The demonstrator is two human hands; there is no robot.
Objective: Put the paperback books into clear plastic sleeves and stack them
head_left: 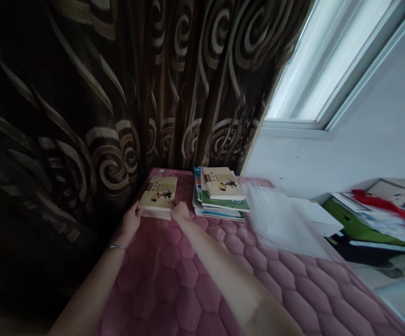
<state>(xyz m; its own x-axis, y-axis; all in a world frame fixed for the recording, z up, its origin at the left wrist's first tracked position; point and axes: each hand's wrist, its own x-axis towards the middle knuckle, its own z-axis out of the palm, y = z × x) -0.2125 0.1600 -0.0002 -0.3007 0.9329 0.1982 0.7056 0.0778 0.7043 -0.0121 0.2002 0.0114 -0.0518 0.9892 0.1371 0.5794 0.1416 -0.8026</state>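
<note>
A small stack of thin books [158, 196] with a beige illustrated cover lies at the far corner of a pink quilted mattress [202, 280]. My left hand [131, 219] grips the stack's near left corner, fingers curled on its edge. At the near right corner my right hand [179, 211] is closed on the same stack. A bracelet circles my left wrist. To the right stands a taller pile of books [219, 193] with a similar beige cover on top.
A dark curtain [118, 93] with swirl patterns hangs behind the books. Clear plastic sleeves [279, 219] lie right of the taller pile. Beyond the mattress edge is a heap of papers, a green folder [359, 224] and red ribbon. A window [328, 60] is at upper right.
</note>
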